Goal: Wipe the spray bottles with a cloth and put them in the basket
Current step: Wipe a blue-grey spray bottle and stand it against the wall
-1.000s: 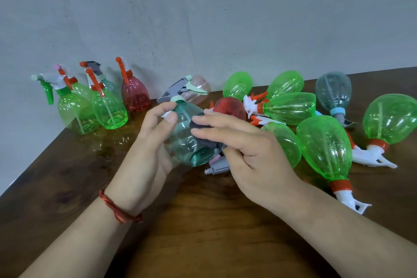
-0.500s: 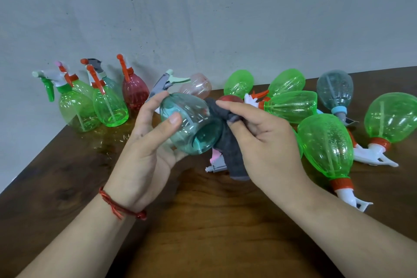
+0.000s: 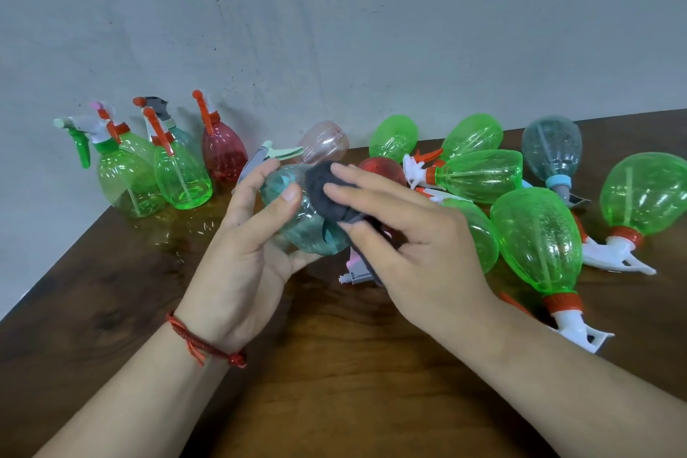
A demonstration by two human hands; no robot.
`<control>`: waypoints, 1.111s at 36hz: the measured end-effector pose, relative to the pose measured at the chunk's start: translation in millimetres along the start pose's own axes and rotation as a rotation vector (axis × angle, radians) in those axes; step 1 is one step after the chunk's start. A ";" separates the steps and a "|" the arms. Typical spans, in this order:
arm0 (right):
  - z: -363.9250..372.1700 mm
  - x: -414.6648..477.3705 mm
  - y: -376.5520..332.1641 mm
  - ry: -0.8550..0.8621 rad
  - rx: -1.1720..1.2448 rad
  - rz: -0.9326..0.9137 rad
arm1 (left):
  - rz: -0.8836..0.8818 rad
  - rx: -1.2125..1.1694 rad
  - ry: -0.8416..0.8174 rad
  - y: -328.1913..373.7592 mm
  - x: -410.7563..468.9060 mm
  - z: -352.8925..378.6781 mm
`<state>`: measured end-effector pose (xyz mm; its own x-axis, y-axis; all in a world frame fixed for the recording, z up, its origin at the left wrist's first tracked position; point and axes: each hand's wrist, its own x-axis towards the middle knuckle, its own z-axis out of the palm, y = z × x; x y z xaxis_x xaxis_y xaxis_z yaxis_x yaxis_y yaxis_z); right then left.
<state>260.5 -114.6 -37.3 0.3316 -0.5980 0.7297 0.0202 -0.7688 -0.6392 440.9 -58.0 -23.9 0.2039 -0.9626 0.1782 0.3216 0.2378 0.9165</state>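
My left hand (image 3: 247, 253) grips a teal see-through spray bottle (image 3: 303, 219) above the table, its grey and mint trigger head (image 3: 267, 156) pointing away to the left. A dark grey cloth (image 3: 327, 193) is pressed on the bottle's upper side by my right hand (image 3: 412, 230), whose fingers lie flat over it. Part of the cloth hangs down behind that hand. No basket is in view.
Several spray bottles stand upright at the back left by the wall, green ones (image 3: 182, 175) and a red one (image 3: 223, 149). Several more lie on their sides on the right, mostly green (image 3: 539, 242), plus a grey-blue one (image 3: 552, 149). The brown wooden table (image 3: 334, 364) meets the grey wall.
The right hand has moved the cloth from beside the bottle's base up onto its side. The left hand has tipped and lowered the bottle a little.
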 end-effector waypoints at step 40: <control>-6.4 13.5 -8.2 -0.118 1.254 0.957 | 0.671 0.729 -0.082 7.6 -2.1 -18.6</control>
<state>258.8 -117.9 -20.8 0.7458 -0.6655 -0.0290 0.4839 0.5712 -0.6630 460.1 -51.8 -24.0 0.0622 -0.6705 0.7393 -0.4895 0.6250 0.6081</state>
